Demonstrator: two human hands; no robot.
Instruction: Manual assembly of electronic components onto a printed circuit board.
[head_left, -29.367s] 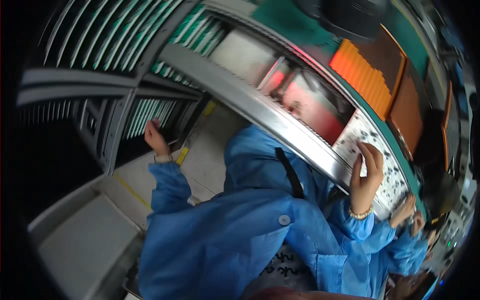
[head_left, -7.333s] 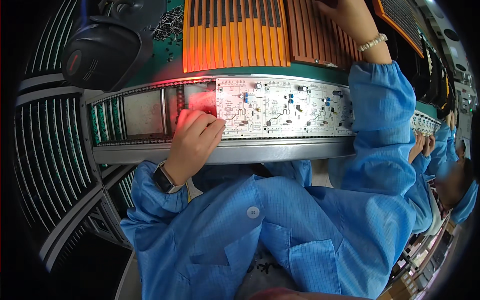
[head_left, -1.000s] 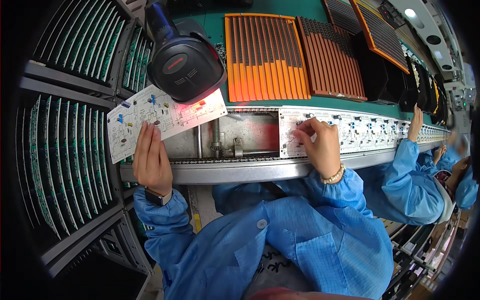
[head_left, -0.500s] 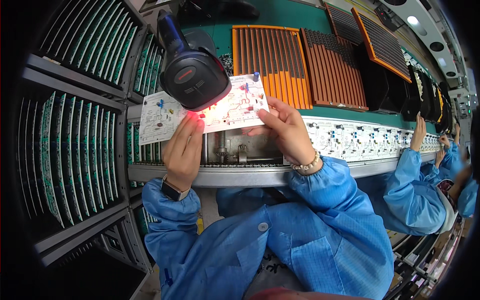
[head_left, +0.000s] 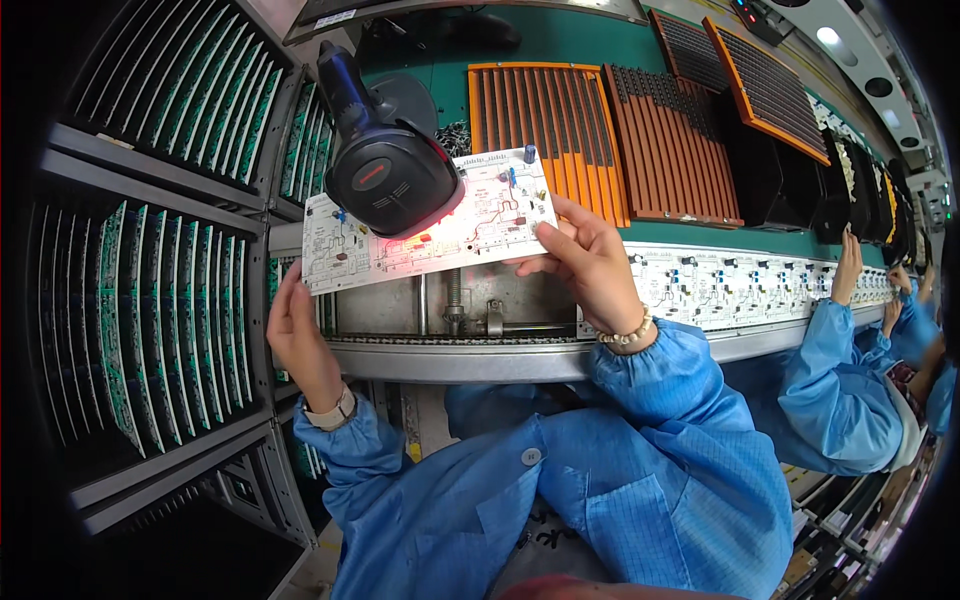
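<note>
Head view: a white circuit board [head_left: 430,225] is held up in front of the conveyor rail [head_left: 480,355], under the black handheld scanner [head_left: 385,175] on its stand. The board's long axis runs left to right, its right end tilted slightly upward; the printed face is turned toward the camera. The left hand [head_left: 295,335] grips the lower left edge, and the right hand [head_left: 590,262] pinches the right end, thumb on the face. Red scanner light is cast across the board's middle. A small red oval label is seen on the scanner head. Orange slotted trays [head_left: 545,125] lie behind on the green surface; racks of green boards [head_left: 150,290] fill the left side. A row of white boards [head_left: 740,280] sits on the line to the right, touched by a co-worker's hand [head_left: 850,268]. Compared with half a second ago, the board is raised slightly and shifted right beneath the scanner, with both grips unchanged.
</note>
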